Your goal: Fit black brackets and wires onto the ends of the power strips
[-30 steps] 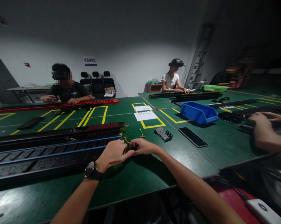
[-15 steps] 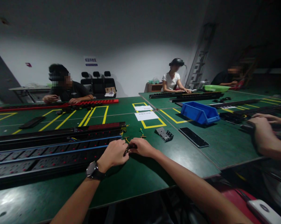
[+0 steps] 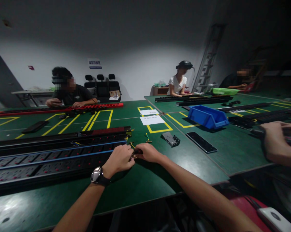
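My left hand [image 3: 120,158], with a watch on its wrist, and my right hand [image 3: 148,152] meet at the end of a long black socket strip [image 3: 63,158] with red dots and blue bands. Both are closed, fingers pinched on a small dark part [image 3: 137,151] that is mostly hidden between them. Green and yellow wires [image 3: 132,145] stick out of the strip's end just beyond my fingertips. Right of my hands, a dark perforated metal bracket [image 3: 169,138] lies on the green table.
A phone [image 3: 201,141] and a blue bin [image 3: 207,116] are to the right. Paper sheets [image 3: 152,120] lie ahead inside yellow tape. A co-worker's hands [image 3: 275,132] are at the right edge. Two people sit across the table, another farther right. A red rail [image 3: 99,106] lies far left.
My hands keep nearly the same place and grip on the small dark part. The view shifts slightly. The co-worker's hands at the right have moved a little.
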The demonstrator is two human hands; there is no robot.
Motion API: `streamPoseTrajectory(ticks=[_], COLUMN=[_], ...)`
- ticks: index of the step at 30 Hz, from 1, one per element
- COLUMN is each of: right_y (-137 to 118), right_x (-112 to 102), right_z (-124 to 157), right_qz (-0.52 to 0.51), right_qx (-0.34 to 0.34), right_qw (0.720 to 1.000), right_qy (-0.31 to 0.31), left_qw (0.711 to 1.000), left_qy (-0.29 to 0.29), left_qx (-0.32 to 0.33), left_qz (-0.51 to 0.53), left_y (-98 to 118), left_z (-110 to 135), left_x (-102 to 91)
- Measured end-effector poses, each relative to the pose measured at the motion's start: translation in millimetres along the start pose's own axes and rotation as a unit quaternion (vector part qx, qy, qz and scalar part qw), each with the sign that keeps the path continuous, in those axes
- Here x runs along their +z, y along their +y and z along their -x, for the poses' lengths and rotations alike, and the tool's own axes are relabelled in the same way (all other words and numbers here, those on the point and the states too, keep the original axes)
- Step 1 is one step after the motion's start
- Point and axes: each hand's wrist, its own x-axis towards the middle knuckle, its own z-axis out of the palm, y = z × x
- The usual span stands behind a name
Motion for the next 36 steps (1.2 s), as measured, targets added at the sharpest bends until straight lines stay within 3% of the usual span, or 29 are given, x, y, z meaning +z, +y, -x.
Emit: streamPoseTrajectory(ticks=[36], right_y=[-0.8], right_x=[-0.7], right_z=[-1.2], right_qz=[0.006], right_qx=[0.011], right_qw=[1.000], right_qy=[-0.013], left_qw=[1.000], left_qy=[0.006], left_qx=[-0.017], left_qz=[0.003], left_y=[0.2], left_z=[-1.2], left_x=[0.5])
